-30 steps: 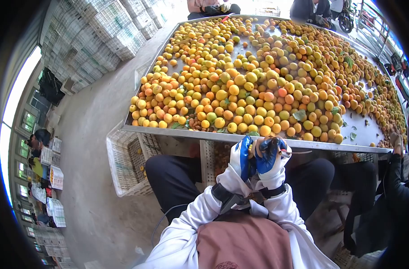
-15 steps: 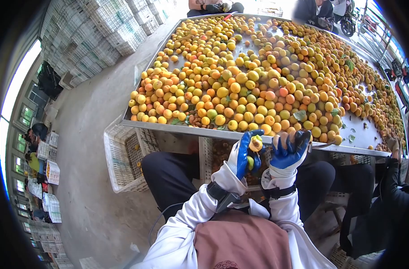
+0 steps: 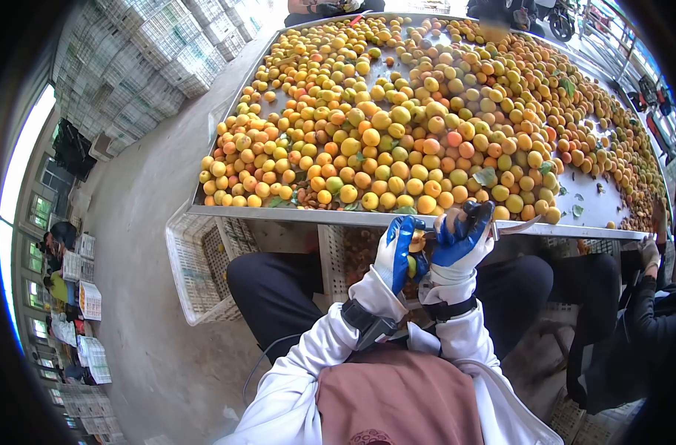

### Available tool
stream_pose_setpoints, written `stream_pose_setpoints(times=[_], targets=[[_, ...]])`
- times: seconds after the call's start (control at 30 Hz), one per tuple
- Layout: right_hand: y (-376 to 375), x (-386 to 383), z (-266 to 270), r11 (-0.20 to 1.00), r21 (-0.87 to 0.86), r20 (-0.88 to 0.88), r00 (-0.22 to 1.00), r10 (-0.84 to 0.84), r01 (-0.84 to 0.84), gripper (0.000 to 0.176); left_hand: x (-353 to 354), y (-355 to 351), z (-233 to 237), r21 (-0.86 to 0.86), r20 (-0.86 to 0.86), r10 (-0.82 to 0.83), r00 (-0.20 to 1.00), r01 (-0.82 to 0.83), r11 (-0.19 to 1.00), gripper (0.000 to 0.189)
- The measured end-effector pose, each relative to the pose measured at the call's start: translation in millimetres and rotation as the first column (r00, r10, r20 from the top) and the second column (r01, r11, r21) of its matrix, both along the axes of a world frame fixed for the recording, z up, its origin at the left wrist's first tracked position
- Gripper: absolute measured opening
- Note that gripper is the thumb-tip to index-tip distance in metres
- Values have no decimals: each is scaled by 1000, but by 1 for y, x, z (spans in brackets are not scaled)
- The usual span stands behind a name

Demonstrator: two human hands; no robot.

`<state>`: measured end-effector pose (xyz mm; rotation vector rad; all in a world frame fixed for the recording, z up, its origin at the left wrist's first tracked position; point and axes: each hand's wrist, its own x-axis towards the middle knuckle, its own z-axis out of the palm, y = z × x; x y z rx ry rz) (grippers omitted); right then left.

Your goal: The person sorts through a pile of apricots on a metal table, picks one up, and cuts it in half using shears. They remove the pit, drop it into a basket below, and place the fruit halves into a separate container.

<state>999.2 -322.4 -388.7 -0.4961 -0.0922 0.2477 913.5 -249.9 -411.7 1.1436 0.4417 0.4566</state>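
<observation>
In the lower middle, my left hand [image 3: 401,256], in a blue and white glove, is closed round an apricot [image 3: 418,241]. A greener fruit [image 3: 411,267] shows below it, against the same palm. My right hand [image 3: 462,236], gloved alike with bare fingertips showing, is closed on a knife [image 3: 517,227] whose curved blade points right. The fingers of both hands meet at the apricot, partly hiding it. Just beyond them is the metal edge of a table [image 3: 301,215] heaped with apricots [image 3: 427,165].
Plastic crates [image 3: 197,274] stand below the table's left front, another [image 3: 333,259] under my hands. A co-worker's gloved hand [image 3: 650,254] is at the right edge. Two people sit at the far side. Crate stacks [image 3: 145,59] rise at the back left.
My right hand has moved left against my left hand, and its fingers now cover part of the apricot. The view has shifted slightly. The co-worker's gloved hand at right shows more.
</observation>
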Motion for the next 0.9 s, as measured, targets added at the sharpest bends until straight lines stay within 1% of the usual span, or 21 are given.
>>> stream_pose_setpoints(times=[0.03, 0.07, 0.1, 0.13, 0.17, 0.2, 0.23, 0.27, 0.33, 0.37, 0.4, 0.43, 0.47, 0.5, 0.57, 0.63, 0.7, 0.73, 0.77, 0.83, 0.9], targets=[[0, 1, -9, 1000, -1, -2, 1000, -2, 2, 35, 6, -1, -12, -126, 86, 33, 996, -22, 992, 25], [1, 2, -19, 1000, 17, 40, 999, 22, -23, 34, 8, -3, -24, -269, 56, 43, 998, -27, 963, 29], [2, 3, -27, 998, 34, 82, 996, 46, -49, 34, 9, -6, -25, -269, 53, 41, 998, -26, 963, 29], [-1, 7, -34, 968, 179, 154, 976, 151, -178, 36, 11, -8, -26, -201, 50, 74, 996, -63, 978, 29], [1, 6, -42, 968, 180, 152, 977, 149, -175, 36, 11, -8, -26, -132, 49, 107, 993, -100, 986, 30], [5, 3, -48, 997, -83, 235, 972, 26, -7, 37, 12, -8, -25, -34, 71, 123, 990, -121, 992, 30], [8, 2, -54, 928, -322, 343, 937, -67, 185, 39, 12, -8, -24, -34, 69, 122, 990, -120, 992, 30], [9, 2, -60, 928, -323, 341, 938, -69, 186, 39, 11, -9, -24, 51, 60, 151, 987, -154, 987, 29], [14, 3, -57, 634, -514, 687, 720, -98, 577, 38, 13, -8, -24, 138, 52, 181, 982, -186, 973, 28], [14, 3, -55, 634, -515, 686, 721, -99, 577, 38, 15, -8, -27, 245, 89, 220, 972, -235, 941, 27], [12, 1, -35, 917, -330, 322, 940, -112, 222, 38, 16, -8, -28, 348, 130, 253, 959, -283, 894, 26], [12, -1, -16, 996, 58, -57, 996, 71, -67, 39, 16, -9, -26, 348, 128, 253, 959, -282, 894, 26], [15, -1, 0, 1000, -28, -205, 979, -9, 4, 39, 15, -11, -21, 333, 141, 246, 959, -280, 900, 25], [15, 3, 5, 1000, -25, -206, 979, -10, 5, 39, 15, -11, -18, 318, 154, 241, 958, -279, 906, 24], [12, 9, 7, 999, -3, -428, 903, 38, -43, 37, 14, -8, -19, 376, 175, 222, 959, -274, 885, 24], [10, 13, -1, 998, 32, -459, 886, 64, -56, 35, 13, -4, -18, 430, 194, 203, 960, -269, 862, 25], [6, 17, -18, 971, 188, -369, 906, 209, -148, 34, 11, 3, -15, 704, 186, 111, 976, -211, 678, 25], [5, 18, -23, 971, 188, -368, 906, 210, -149, 34, 11, 3, -15, 704, 187, 111, 976, -212, 678, 25], [4, 20, -28, 962, 219, -360, 903, 234, -162, 33, 11, 3, -15, 713, 194, 100, 976, -210, 669, 14], [5, 18, -23, 950, 254, -348, 899, 265, -181, 32, 11, 2, -13, 724, 203, 93, 975, -213, 656, 16], [6, 13, -10, 989, 107, -369, 919, 136, -104, 32, 11, -3, -9, 668, 185, 154, 971, -239, 704, 14]])
